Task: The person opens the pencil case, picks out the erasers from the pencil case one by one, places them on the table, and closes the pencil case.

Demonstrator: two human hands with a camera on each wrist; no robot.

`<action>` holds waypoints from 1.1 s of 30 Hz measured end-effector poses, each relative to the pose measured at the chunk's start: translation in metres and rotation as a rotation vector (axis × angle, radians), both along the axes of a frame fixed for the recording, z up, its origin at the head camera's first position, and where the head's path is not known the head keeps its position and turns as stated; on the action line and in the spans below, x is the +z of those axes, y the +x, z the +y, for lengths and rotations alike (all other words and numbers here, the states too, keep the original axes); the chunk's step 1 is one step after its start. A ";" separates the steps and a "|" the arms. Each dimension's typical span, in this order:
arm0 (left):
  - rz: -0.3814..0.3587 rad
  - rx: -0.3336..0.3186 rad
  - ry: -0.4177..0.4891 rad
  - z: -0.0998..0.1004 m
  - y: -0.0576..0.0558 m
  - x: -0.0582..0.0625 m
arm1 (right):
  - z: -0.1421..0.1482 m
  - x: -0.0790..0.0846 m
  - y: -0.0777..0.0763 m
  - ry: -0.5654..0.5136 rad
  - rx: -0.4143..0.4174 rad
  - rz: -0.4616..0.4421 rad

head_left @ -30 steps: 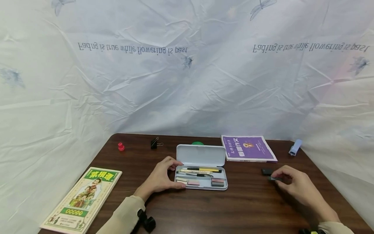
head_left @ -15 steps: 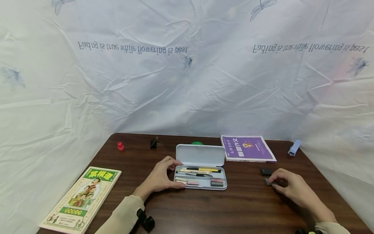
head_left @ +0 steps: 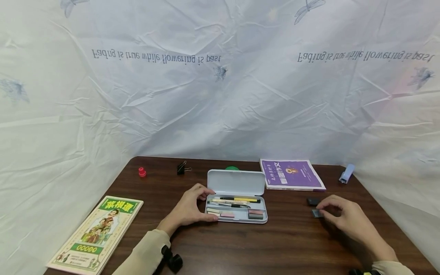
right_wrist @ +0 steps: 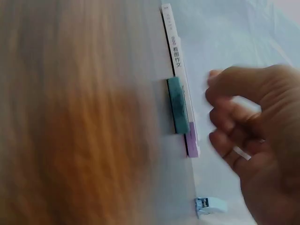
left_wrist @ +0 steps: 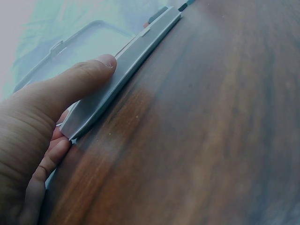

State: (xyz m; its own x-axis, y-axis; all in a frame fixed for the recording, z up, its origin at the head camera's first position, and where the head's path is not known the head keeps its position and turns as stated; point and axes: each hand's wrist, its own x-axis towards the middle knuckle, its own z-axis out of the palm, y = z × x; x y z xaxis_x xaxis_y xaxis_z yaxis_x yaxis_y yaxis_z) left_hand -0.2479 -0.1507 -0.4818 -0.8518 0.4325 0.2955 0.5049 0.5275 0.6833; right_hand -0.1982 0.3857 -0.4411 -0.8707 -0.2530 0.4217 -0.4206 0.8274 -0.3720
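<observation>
My left hand (head_left: 188, 206) grips the left end of an open pencil case (head_left: 237, 220), thumb at the front edge and fingers at the back. In the left wrist view, the thumb presses the side of the case (left_wrist: 133, 56). Pens (head_left: 237, 199) lie in its long compartment; small pink and grey blocks (head_left: 255, 214) sit in the front ones. My right hand (head_left: 350, 217) hovers with loosely bent fingers beside a small grey-green block (head_left: 316, 213) on the table. A darker block (head_left: 313, 201) lies just behind it. The right wrist view shows nothing between the right fingers.
A purple book (head_left: 292, 175) lies behind the case, and a blue stapler-like item (head_left: 346, 173) at the far right. A black binder clip (head_left: 181, 168), a red knob-shaped piece (head_left: 142, 172) and a green item (head_left: 232, 168) are at the back. A green-and-yellow book (head_left: 97, 233) lies front left.
My right hand has set the grey-green block down flat in front of the darker one and let go, drawing its fingertips slightly away. The left hand has stayed on the pencil case.
</observation>
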 end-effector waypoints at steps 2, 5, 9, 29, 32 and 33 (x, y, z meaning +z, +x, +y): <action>-0.008 0.001 0.000 0.000 0.001 0.001 | -0.003 0.003 -0.001 -0.042 -0.014 0.048; -0.012 0.000 0.001 0.001 0.001 0.001 | -0.011 0.008 -0.003 -0.103 -0.011 0.054; -0.004 -0.001 0.001 0.002 0.001 -0.001 | -0.028 0.016 -0.011 -0.166 0.021 -0.006; -0.021 0.004 0.011 0.001 0.000 0.000 | -0.143 0.036 -0.048 -0.343 0.474 -0.226; -0.023 0.004 0.010 0.001 0.001 0.001 | -0.154 0.031 -0.046 -0.284 0.534 -0.313; -0.024 0.004 0.009 0.001 0.001 0.002 | -0.157 0.029 -0.046 -0.257 0.551 -0.332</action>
